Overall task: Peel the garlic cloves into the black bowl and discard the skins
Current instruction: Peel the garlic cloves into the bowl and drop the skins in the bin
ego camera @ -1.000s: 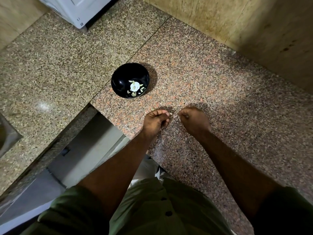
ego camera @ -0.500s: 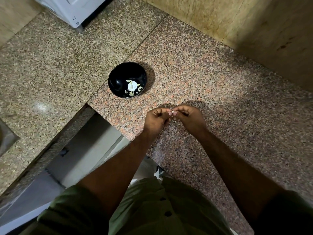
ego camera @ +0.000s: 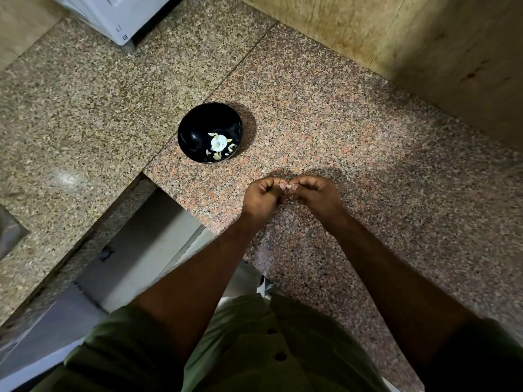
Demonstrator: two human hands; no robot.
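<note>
Speckled stone makes up the counter, pink and brown with little dots all over; a black bowl sits on it, close to the near edge by a corner; inside the bowl lie some pale bits, white and yellowish, but they are too small to tell cloves from skins. Near the bowl, a little toward the person, the two hands are together over the counter; the left hand and the right hand both have curled fingers, and their fingertips meet in the middle; between them they pinch a tiny pale garlic clove; only a small tip of it peeks out, so I cannot tell how much skin is on it. Both bare arms reach out from green sleeves at the bottom. A white machine stands at the far side of the counter; a yellowish wall runs along the back right.
</note>
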